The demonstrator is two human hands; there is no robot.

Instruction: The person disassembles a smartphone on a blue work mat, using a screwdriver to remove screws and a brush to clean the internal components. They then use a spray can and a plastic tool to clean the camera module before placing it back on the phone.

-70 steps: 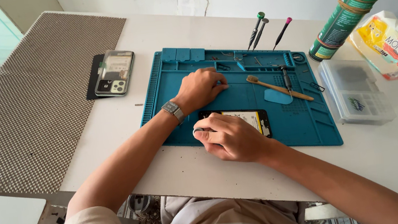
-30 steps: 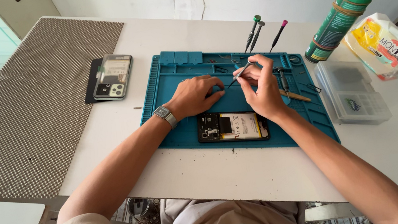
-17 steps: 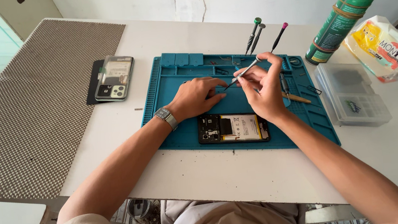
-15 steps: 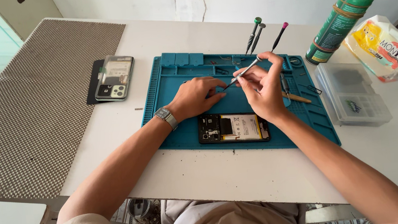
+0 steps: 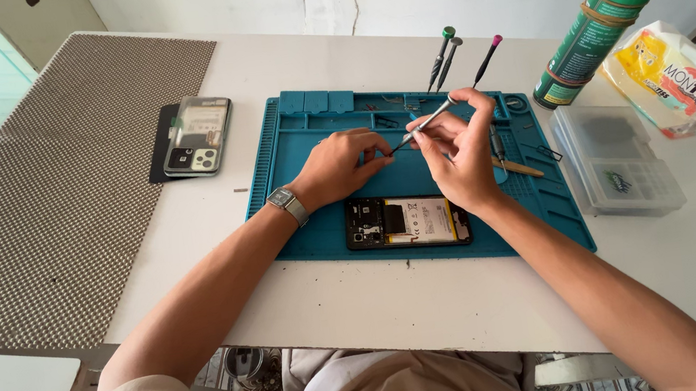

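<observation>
Since 2.3 seconds ago, the right hand [image 5: 459, 151] has left the opened phone [image 5: 408, 221] and now pinches a screwdriver [image 5: 421, 125] above the blue mat [image 5: 294, 184]. Left hand [image 5: 340, 165] curls, fingertips meeting the screwdriver's tip. Phone lies below both hands on the mat.

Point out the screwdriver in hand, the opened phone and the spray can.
screwdriver [image 5: 423, 122], head view, on its metal shaft.
opened phone [image 5: 409, 221], head view, on its pale battery.
spray can [image 5: 598, 30], head view, on its green body.
</observation>
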